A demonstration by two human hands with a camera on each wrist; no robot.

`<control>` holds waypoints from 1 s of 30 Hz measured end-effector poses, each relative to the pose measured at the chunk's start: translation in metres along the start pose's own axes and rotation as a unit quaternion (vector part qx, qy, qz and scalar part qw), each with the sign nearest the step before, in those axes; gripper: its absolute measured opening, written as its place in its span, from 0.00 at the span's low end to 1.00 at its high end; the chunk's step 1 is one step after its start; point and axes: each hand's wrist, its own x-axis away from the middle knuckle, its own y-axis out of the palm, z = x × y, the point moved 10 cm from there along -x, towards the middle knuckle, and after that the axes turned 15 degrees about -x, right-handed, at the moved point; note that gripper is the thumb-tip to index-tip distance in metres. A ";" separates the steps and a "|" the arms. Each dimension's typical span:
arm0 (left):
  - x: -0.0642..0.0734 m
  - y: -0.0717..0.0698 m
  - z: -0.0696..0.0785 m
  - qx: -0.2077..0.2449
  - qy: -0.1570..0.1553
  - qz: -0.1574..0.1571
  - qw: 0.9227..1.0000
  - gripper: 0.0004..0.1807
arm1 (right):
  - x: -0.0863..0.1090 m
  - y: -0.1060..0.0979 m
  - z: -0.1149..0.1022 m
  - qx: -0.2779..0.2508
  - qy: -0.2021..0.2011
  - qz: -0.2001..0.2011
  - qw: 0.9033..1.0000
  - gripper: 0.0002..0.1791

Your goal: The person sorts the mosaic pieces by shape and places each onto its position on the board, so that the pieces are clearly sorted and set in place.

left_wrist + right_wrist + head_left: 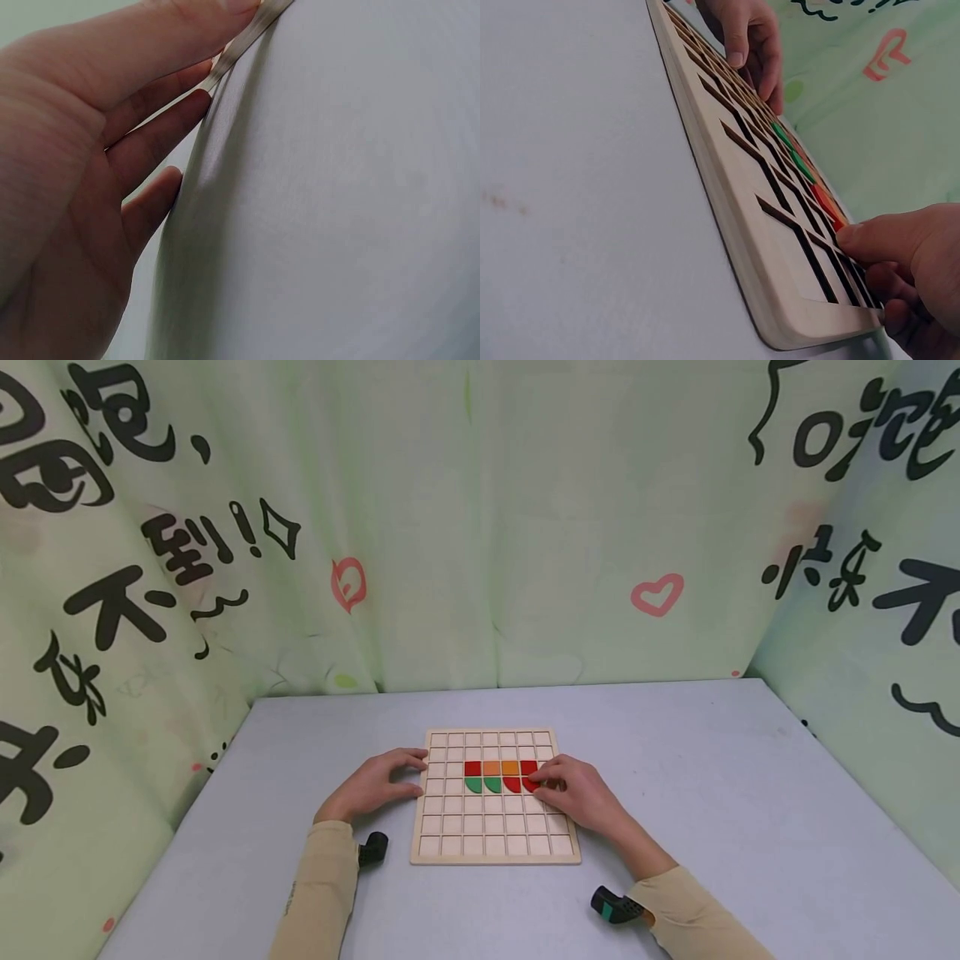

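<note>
A wooden grid board (450,827) lies on the table, its cells divided by thin raised strips. My left hand (382,783) rests thumb and fingertips against the board's left edge; in the left wrist view its fingers (161,139) extend fairly straight along that edge. With thumb and fingers my right hand (581,789) pinches a red rounded piece (531,783) at the right end of the lower coloured row. Left of it in that row sit another red rounded piece (512,785) and two green ones (473,785). Above them runs a row of red squares (472,768) and orange squares (491,767).
The white table (675,760) extends around the board on all sides. Pale green curtains (555,527) with printed characters and hearts hang behind and beside it. Dark wrist devices (617,906) are worn near both sleeves.
</note>
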 end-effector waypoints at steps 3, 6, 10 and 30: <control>0.000 0.000 0.000 0.000 -0.001 0.001 1.000 0.20 | 0.000 0.000 -0.002 0.000 -0.005 0.003 1.000 0.10; 0.000 0.000 0.000 0.003 -0.001 0.001 1.000 0.20 | 0.000 0.000 -0.003 0.002 -0.007 0.004 1.000 0.09; 0.001 0.000 0.000 0.003 -0.001 -0.001 1.000 0.20 | 0.001 0.000 -0.003 0.001 -0.008 0.007 1.000 0.08; 0.000 0.001 0.000 0.002 0.003 -0.001 1.000 0.19 | 0.002 -0.002 -0.003 -0.007 0.005 -0.003 1.000 0.08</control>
